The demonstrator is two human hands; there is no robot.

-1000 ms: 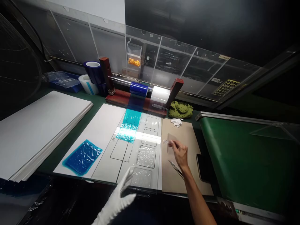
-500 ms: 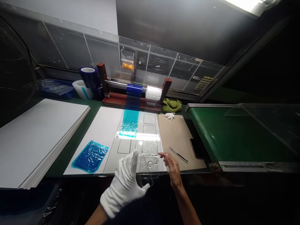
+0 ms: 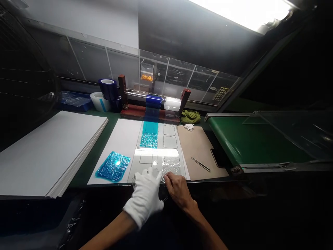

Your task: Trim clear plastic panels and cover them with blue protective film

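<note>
My left hand (image 3: 145, 196) wears a white glove and grips a thin clear panel (image 3: 165, 198) that shows mostly as a dark rounded edge by the thumb. Its fingertips reach over the near edge of a clear plate (image 3: 135, 166) marked with rounded rectangles. My bare right hand (image 3: 179, 189) is beside it, fingers curled and pinched near the panel's right side; what they pinch is hidden. Bubbly clear film (image 3: 171, 170) lies on the plate just beyond the right hand. A teal film strip (image 3: 150, 133) runs down onto the plate from a blue film roll (image 3: 153, 100).
Left of the plate lie a crinkled blue film sheet (image 3: 113, 166) and a white paper stack (image 3: 57, 149). To the right are tweezers (image 3: 200, 164) on brown board (image 3: 194, 146), a phone (image 3: 218, 158) and a green conveyor belt (image 3: 249, 139). Tape rolls (image 3: 108, 90) stand behind.
My left hand has turned palm down, bringing the clear panel lower. My right hand has moved left and towards me, its pointing finger now curled in. The view has shifted slightly.
</note>
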